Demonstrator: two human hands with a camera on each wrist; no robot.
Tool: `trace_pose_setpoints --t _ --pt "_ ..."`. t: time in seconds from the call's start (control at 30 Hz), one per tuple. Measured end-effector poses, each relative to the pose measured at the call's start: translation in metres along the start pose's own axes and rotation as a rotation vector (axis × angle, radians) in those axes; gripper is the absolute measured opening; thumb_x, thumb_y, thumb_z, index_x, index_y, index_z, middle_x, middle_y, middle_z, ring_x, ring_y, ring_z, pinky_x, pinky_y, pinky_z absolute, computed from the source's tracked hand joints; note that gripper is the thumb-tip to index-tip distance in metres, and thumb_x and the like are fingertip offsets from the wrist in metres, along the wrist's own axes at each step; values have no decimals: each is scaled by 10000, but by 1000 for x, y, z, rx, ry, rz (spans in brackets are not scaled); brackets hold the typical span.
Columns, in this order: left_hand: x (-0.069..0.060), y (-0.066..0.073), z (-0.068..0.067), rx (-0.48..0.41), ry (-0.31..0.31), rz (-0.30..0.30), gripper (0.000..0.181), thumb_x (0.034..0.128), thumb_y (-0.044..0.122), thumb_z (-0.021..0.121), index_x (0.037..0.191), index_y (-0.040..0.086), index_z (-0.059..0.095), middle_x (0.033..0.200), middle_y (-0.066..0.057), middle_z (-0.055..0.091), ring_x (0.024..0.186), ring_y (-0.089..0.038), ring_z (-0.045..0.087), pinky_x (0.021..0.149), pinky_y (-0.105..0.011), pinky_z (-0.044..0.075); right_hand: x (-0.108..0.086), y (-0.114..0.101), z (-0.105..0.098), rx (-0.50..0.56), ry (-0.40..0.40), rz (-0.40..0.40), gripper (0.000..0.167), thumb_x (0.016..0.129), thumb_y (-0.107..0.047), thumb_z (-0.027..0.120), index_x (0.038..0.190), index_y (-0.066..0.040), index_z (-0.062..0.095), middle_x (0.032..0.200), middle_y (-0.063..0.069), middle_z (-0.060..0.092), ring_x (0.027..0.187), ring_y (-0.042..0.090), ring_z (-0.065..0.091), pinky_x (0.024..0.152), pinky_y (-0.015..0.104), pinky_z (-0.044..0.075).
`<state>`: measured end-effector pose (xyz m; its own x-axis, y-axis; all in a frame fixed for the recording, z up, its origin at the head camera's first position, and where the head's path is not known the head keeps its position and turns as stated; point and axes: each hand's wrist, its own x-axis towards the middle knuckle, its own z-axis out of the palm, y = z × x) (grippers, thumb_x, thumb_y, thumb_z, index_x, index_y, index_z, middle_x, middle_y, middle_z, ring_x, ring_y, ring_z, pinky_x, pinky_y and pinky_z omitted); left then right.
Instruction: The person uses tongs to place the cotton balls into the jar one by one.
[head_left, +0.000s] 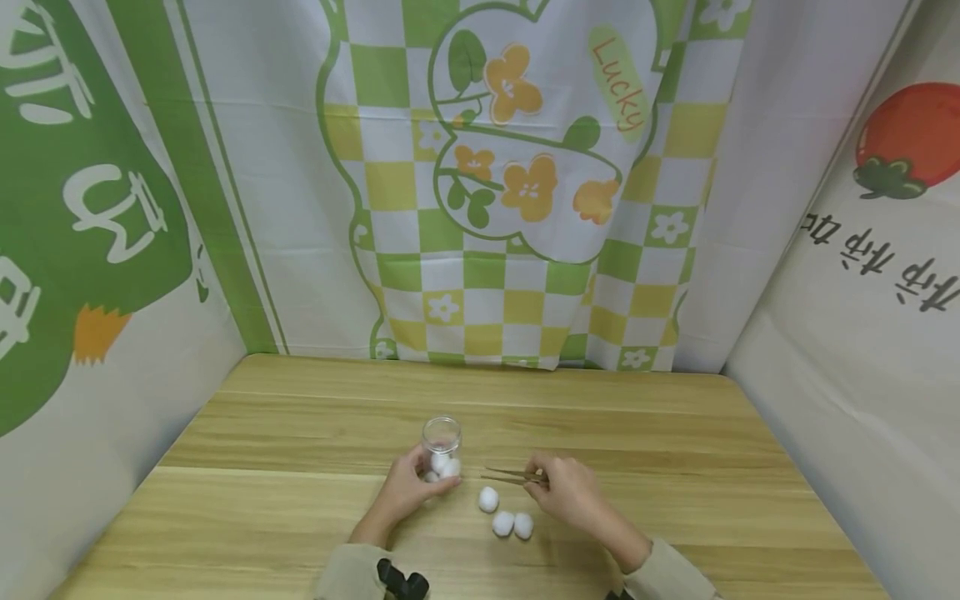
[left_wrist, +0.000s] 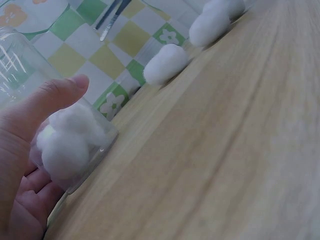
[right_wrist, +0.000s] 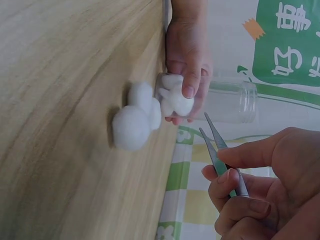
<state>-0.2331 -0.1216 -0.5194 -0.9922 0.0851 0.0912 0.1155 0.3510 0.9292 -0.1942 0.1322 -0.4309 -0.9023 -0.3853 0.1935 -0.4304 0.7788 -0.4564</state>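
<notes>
My left hand (head_left: 407, 486) grips the lower part of a clear jar (head_left: 442, 435), which stands upright on the table with its mouth uncovered. Several white cotton balls (left_wrist: 67, 145) lie in the bottom of the jar. Between the thumb and fingers of my right hand (head_left: 567, 490) is a pair of metal tweezers (right_wrist: 220, 157). Their tips are apart with nothing between them, pointing left towards the jar. On the table between the hands sit three loose cotton balls, one (head_left: 488, 499) nearer the jar and a touching pair (head_left: 513, 524) closer to me.
The wooden table (head_left: 300, 433) runs back to a checked green, yellow and white curtain (head_left: 480, 308). Printed cloth walls border it on the left (head_left: 187, 358) and right (head_left: 847, 375). Dark straps or devices (head_left: 402, 581) show at my sleeves.
</notes>
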Motion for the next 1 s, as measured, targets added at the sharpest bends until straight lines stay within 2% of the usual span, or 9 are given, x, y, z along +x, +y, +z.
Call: trace_pose_setpoints --t 0.17,0.47,0.83,1.0 --pt "0 1 -1 -10 2 -2 498 721 173 840 1153 51 624 1048 -115 726 930 -121 632 802 -205 495 -2 3 3 -20 -15 21 95 803 -112 732 878 -72 691 740 59 723 598 95 613 494 184 408" --pt "1 -2 0 -1 -9 -6 521 727 205 838 1175 62 616 1067 -113 723 944 -116 634 822 -197 497 -7 9 10 -8 -34 47 77 803 -116 732 841 -67 685 673 17 663 544 39 451 474 182 329" --pt "0 -1 1 -5 9 -10 491 730 174 834 1154 49 621 1066 -113 720 952 -120 629 823 -212 497 -9 13 16 -18 -80 91 74 821 -156 722 842 -98 682 711 4 678 574 45 471 500 194 336" --pt "0 -3 0 -14 -11 3 498 728 202 837 1150 48 620 1059 -118 723 919 -88 624 802 -187 496 -9 14 21 -37 -96 86 80 801 -140 725 849 -87 690 682 1 656 558 55 451 491 201 324"
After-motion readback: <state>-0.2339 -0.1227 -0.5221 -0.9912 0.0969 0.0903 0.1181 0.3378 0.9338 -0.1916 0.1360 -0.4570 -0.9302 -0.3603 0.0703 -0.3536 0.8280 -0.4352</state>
